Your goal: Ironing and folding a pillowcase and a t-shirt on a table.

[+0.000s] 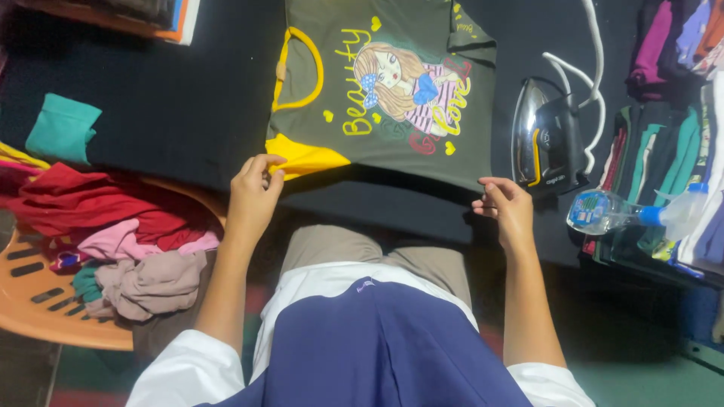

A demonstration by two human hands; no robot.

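— What is the setting?

— A dark cloth-covered ironing surface (173, 98) fills the upper part of the head view, and the person sits at its near edge, looking down over their own lap.

— What lies in the middle of it?

— An olive-green T-shirt (392, 143) with a yellow collar, yellow sleeve and a cartoon girl printed on the front. It lies flat, the collar pointing to the person's left, and its near hem runs along the edge closest to the body.

— Where are the hands relative to it?

— The left hand (254, 197) is at the shirt's near left corner, fingers pinched shut on the yellow sleeve (305, 157). The right hand (509, 205) sits at the near right corner of the hem, fingers curled together right at the fabric edge; whether they actually hold the cloth I cannot tell. So the shirt stretches away from both hands, between them and beyond them.

— And around the shirt?

— Just right of it a black iron (544, 139) stands on its heel, its white cord (592, 71) looping up behind. Near the right hand lies a clear plastic spray bottle (630, 213) with a blue cap, on its side. Stacks of folded clothes (671, 113) line the right edge. To the left, an orange laundry basket (53, 309) holds crumpled red, pink and beige garments, and a folded teal garment (62, 126) lies on the dark surface well apart from the shirt.
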